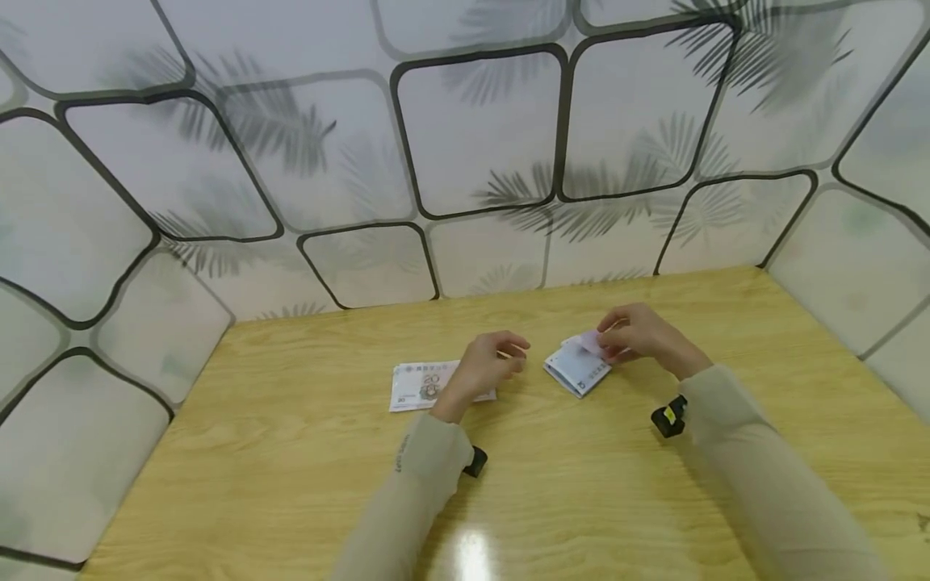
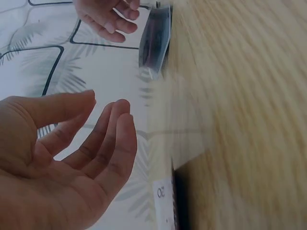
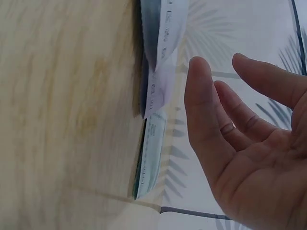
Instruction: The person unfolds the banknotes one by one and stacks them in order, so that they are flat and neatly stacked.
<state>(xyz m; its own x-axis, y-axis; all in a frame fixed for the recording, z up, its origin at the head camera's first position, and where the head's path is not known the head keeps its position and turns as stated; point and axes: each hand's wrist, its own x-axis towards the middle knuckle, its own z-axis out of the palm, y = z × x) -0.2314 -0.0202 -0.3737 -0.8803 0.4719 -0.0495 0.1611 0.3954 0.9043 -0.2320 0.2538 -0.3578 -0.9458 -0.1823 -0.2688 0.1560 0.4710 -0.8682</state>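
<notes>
My left hand (image 1: 485,367) hovers over the right part of a flat stack of banknotes (image 1: 417,387) marked 20, hiding some of it. Its fingers bend loosely with nothing between them in the left wrist view. To the right lies a folded bluish banknote (image 1: 577,369), with a pinkish note (image 1: 590,343) at its far side. My right hand (image 1: 639,335) is beside these notes, its fingertips overlapping the pinkish one in the head view. In the right wrist view its relaxed fingers (image 3: 199,91) stand apart from the notes, and a greenish folded note (image 3: 149,160) shows too.
The notes lie on a light wooden table (image 1: 291,452). Behind it and along both sides rises a pale panel (image 1: 479,137) patterned with dark outlines and leaves. A small black device (image 1: 668,417) is at my right cuff, another (image 1: 475,461) at my left.
</notes>
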